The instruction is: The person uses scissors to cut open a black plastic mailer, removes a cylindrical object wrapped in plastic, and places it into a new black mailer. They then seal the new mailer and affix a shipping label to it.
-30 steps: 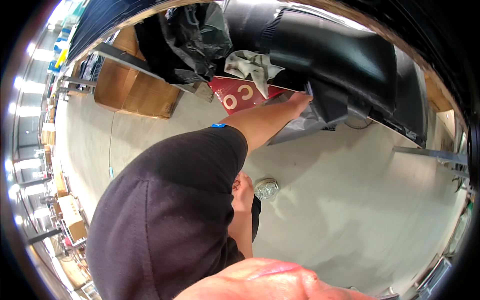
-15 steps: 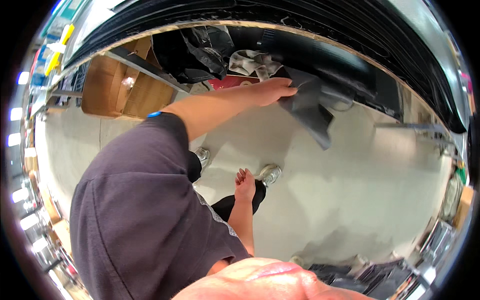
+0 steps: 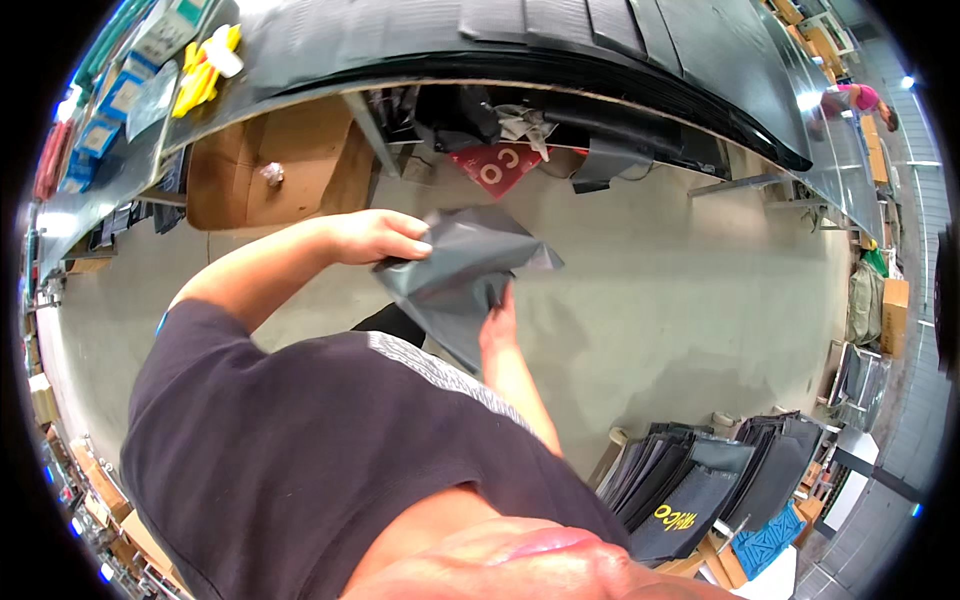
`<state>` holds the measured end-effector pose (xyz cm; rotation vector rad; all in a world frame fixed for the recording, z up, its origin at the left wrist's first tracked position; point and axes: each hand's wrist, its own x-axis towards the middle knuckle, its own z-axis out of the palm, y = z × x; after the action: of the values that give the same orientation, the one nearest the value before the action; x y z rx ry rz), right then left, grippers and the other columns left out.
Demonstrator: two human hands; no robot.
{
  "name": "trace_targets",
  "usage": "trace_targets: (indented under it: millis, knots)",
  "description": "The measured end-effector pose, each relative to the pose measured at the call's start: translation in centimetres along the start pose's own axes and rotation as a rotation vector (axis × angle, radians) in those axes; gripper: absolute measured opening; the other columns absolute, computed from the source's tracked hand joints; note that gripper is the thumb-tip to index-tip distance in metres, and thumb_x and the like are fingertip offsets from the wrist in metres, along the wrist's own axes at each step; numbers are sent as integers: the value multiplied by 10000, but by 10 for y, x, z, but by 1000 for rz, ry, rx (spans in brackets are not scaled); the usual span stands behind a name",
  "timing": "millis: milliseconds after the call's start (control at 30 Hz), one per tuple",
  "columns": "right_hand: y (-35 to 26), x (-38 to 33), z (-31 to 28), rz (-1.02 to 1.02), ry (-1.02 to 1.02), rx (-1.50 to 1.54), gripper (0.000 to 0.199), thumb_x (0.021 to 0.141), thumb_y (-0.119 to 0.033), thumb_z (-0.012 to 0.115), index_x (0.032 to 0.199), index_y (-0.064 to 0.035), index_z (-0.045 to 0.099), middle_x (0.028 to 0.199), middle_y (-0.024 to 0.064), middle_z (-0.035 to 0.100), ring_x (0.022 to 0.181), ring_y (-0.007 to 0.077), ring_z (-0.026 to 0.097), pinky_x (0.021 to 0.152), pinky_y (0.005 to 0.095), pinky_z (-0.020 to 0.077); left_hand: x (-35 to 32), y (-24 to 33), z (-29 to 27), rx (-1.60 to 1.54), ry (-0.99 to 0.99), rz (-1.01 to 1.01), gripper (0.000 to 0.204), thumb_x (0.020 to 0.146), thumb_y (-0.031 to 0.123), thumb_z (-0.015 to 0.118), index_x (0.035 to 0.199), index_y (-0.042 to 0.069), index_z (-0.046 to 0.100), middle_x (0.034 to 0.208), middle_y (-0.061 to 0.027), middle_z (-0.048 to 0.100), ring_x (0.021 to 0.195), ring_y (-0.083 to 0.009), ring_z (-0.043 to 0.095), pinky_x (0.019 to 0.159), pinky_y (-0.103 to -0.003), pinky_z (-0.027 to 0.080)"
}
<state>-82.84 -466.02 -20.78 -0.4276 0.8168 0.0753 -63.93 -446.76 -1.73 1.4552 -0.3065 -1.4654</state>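
Observation:
A crumpled dark grey plastic sheet (image 3: 450,262) is spread between my two hands in front of my body, above the floor. My left hand (image 3: 378,237) pinches its upper left edge with thumb and fingers. Lower down, my right hand (image 3: 499,322) is closed on the sheet's right side, with some fingers hidden behind the folds. Beyond the sheet, under the table, hang a similar dark grey piece (image 3: 606,164) and a red sheet (image 3: 496,168) with white marks. Next to these are a black plastic bag (image 3: 455,118) and a whitish cloth (image 3: 524,124).
The table (image 3: 400,66) ahead carries layered black sheets. Below its left part is an open cardboard box (image 3: 340,160). Yellow-handled items (image 3: 205,80) lie on its left end. At lower right stand racked dark sheets (image 3: 680,490) beside a blue crate (image 3: 768,540). Another person (image 3: 866,98) is far right.
My left hand has drawn the grey sheet back from under the table toward my body. My right hand has come up from beside my leg and taken hold of it. My view has shifted.

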Motion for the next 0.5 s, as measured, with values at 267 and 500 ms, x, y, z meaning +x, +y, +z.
trace_targets:
  millis: [267,500]
  knots:
    - [127,-30,112,255,-296,-206,750,820,-560,705,1403,-161,455,1480,74,427,1371,290,335,1119,472,236,-296,-133,-4,-339,379,192,233,967,187,589,1092,1,652,982,-10,665,889,-87,598,799,-265,483]
    - [259,-71,256,433,-775,-207,466,916,-411,642,1218,-57,600,1253,103,637,1214,287,553,1085,475,365,-504,-218,30,-226,746,347,235,982,197,575,1111,13,645,1013,22,656,914,-71,564,830,-263,467]
